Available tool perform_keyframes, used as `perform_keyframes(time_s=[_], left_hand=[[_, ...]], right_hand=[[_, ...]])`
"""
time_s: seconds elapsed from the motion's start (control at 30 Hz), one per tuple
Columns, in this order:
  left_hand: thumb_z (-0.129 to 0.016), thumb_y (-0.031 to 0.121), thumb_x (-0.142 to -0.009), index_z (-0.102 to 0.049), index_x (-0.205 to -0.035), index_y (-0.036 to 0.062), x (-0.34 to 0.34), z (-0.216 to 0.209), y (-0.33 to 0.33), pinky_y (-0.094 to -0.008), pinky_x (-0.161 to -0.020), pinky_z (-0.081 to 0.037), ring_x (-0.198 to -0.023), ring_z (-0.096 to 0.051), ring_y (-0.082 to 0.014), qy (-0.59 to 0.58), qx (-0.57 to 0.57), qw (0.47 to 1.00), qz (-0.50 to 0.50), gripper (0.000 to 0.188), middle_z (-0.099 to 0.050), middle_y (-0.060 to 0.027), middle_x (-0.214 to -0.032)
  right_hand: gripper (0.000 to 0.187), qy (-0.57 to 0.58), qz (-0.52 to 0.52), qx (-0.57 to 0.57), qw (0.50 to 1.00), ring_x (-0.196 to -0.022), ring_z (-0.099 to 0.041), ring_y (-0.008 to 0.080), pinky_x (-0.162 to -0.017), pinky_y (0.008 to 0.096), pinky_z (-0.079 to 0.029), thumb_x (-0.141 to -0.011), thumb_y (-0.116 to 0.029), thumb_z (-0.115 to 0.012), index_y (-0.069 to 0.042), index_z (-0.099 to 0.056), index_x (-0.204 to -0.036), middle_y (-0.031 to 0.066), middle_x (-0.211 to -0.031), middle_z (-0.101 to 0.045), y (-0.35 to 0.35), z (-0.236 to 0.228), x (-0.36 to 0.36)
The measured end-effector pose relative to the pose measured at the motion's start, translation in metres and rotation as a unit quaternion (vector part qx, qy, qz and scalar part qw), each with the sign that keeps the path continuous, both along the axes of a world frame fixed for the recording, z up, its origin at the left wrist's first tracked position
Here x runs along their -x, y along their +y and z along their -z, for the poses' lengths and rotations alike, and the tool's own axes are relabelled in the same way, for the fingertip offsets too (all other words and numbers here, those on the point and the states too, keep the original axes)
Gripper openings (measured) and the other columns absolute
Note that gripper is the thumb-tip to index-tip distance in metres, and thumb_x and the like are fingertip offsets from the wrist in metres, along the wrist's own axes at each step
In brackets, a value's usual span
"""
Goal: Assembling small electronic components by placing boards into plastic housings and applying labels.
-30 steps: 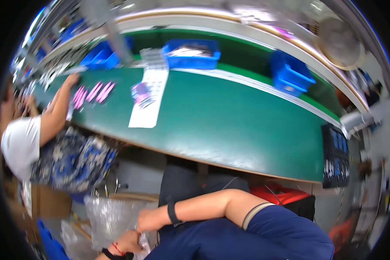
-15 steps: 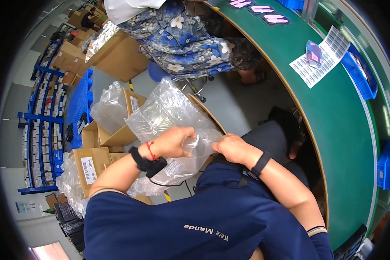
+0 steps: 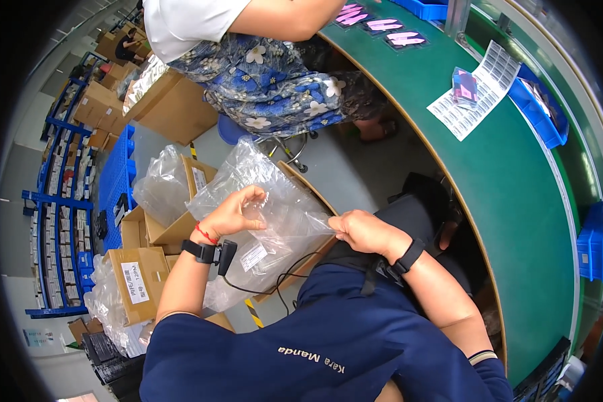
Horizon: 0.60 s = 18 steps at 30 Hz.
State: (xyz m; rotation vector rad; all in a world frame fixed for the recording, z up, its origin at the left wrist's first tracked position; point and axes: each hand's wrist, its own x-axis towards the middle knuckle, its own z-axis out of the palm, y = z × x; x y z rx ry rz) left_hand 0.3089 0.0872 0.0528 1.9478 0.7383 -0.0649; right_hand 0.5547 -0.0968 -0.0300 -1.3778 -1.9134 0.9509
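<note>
Clear plastic bag [image 3: 289, 197] | right hand [image 3: 367, 232] still pinching its edge | left hand [image 3: 228, 214] now wider, farther from right

A long workbench [image 3: 529, 221] with a green top and a thin brown edge ran down the right side, a metal post [image 3: 457, 20] rising at its far edge. The grey floor [image 3: 325, 171], marked with yellow-and-black tape [image 3: 253, 313], fell into dark shadow beneath it, near a round blue stool [image 3: 229, 130]. Blue shelving [image 3: 43, 197] filled with boxes [image 3: 65, 231] stood at the left, near a pale wall [image 3: 30, 321].
</note>
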Motion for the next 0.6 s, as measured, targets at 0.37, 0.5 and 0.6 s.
perform_keyframes(time_s=[0.37,0.5,0.6], left_hand=[[-0.073,0.011,-0.074,-0.052,-0.112,0.0033,0.042,-0.008,-0.023,-0.0355,-0.092,-0.044,-0.106,-0.055,-0.0223,-0.114,0.053,0.959,-0.254,0.043,-0.058,-0.0059,-0.112],[-0.066,0.010,-0.083,-0.050,-0.117,0.0015,0.034,-0.053,-0.019,-0.0336,-0.093,-0.043,-0.102,-0.057,-0.0189,-0.305,0.103,0.895,-0.310,0.039,-0.058,-0.0098,-0.113],[-0.066,0.007,-0.081,-0.049,-0.118,0.0015,-0.021,-0.066,-0.033,-0.0321,-0.093,-0.041,-0.103,-0.055,-0.0173,-0.295,0.127,0.917,-0.234,0.041,-0.058,-0.0078,-0.112]], right_hand=[[0.014,-0.062,-0.034,0.053,0.996,-0.080,-0.058,0.0421,-0.066,0.0458,-0.045,-0.066,0.004,-0.057,-0.001,-0.056,-0.079,0.0210,-0.076,-0.060,-0.010,0.002,-0.019],[0.016,-0.107,-0.028,0.108,0.988,-0.084,-0.060,0.0390,-0.069,0.0453,-0.047,-0.066,0.003,-0.059,-0.002,-0.058,-0.081,0.0191,-0.078,-0.062,-0.023,0.010,-0.032],[0.016,-0.123,-0.042,0.093,0.987,-0.084,-0.063,0.0346,-0.070,0.0416,-0.050,-0.068,0.001,-0.061,-0.003,-0.060,-0.084,0.0154,-0.082,-0.065,-0.023,0.005,-0.033]])
